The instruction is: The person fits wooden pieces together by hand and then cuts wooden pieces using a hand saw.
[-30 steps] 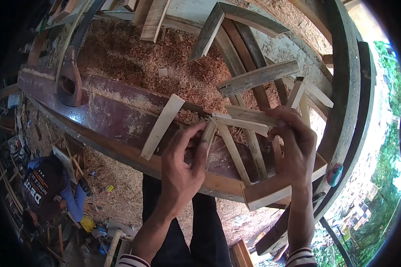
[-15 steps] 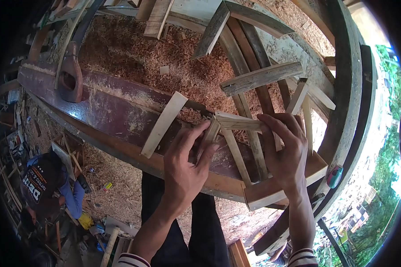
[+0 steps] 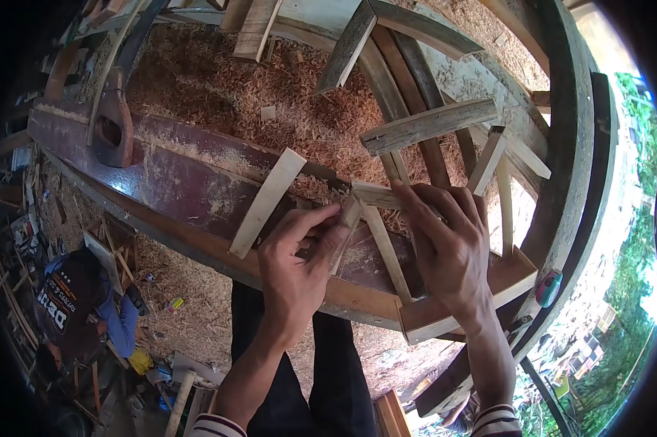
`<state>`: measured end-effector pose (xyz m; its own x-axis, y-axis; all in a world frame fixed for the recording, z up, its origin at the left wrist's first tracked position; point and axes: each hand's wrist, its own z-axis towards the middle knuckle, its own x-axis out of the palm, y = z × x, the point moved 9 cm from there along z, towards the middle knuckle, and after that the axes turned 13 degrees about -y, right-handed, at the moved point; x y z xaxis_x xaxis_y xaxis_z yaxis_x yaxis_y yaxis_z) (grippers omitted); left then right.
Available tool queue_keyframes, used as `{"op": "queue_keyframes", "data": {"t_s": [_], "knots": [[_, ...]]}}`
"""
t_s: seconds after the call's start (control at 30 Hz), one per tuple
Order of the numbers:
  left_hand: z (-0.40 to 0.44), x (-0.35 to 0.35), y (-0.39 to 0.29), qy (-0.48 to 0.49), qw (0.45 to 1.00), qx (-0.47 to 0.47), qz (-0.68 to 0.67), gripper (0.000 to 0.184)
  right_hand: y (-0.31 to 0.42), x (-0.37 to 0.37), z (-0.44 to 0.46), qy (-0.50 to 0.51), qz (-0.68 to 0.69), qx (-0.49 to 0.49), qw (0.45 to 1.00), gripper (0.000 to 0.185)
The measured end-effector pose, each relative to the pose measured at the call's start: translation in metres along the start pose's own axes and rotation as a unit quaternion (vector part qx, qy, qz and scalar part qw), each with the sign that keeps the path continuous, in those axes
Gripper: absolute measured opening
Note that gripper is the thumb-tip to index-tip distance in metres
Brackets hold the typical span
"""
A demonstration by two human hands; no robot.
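Two short wooden pieces meet at an angle over the dark plank. My left hand pinches the left wooden piece between thumb and fingers. My right hand is closed over the right wooden piece, close to the corner where both pieces meet; its fingers hide much of that piece. Below the corner, a thin wooden strip slants down to a shallow wooden frame beside my right wrist. A loose pale slat lies across the plank, left of my left hand.
The long maroon plank carries a handsaw with a wooden handle. Angled wooden pieces and curved beams stand at the right. A red-and-green tool rests near the beam. Another person crouches at lower left among shavings.
My right hand has moved left along the wooden piece toward the corner. My left hand has shifted slightly left and down, still pinching its piece.
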<state>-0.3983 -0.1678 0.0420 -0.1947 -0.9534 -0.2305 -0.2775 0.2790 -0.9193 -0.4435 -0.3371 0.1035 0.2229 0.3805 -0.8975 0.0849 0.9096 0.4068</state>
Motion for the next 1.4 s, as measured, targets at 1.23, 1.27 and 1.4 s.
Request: {"op": "queue_keyframes", "data": {"t_s": [1.23, 1.27, 1.4], "knots": [[0.021, 0.004, 0.007, 0.081, 0.995, -0.05, -0.043, 0.019, 0.001, 0.003, 0.01, 0.03, 0.052, 0.019, 0.998, 0.051], [0.022, 0.004, 0.008, 0.084, 0.994, -0.047, -0.048, 0.02, 0.0, 0.004, 0.01, 0.03, 0.052, 0.02, 0.998, 0.051], [0.024, 0.006, 0.01, 0.093, 0.991, -0.077, -0.064, 0.021, 0.001, 0.003, 0.015, 0.023, 0.056, -0.009, 0.998, 0.051]]}}
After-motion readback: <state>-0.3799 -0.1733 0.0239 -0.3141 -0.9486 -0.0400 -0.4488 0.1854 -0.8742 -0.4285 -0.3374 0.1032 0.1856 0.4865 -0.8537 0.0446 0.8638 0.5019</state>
